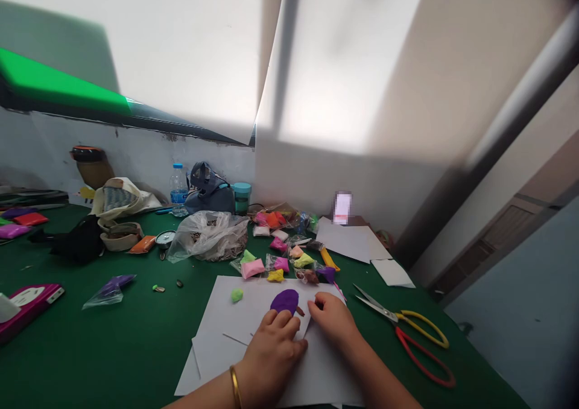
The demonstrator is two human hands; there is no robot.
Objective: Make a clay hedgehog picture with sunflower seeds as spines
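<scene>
My left hand (277, 350), a gold bangle at its wrist, rests over white paper, fingers bent and close together, thumb at the lower corner of a small white paper piece (306, 323). Its fingertips meet the lower edge of a flat purple clay oval (284, 301). A small brown clay strip (300, 311) lies right of the oval. My right hand (333, 316) pinches the paper piece's right edge between thumb and forefinger. Beneath both hands is a large white sheet (217, 361). On it are a green clay lump (237, 295) and a thin white stick (235, 339).
Scissors (398, 317) with yellow and red handles lie partly spread at right. Several clay packets (275, 263) sit behind the sheet, beside a plastic bag (212, 234). A water bottle (178, 190) and teal cup (242, 196) stand by the wall. A magenta box (31, 303) is left.
</scene>
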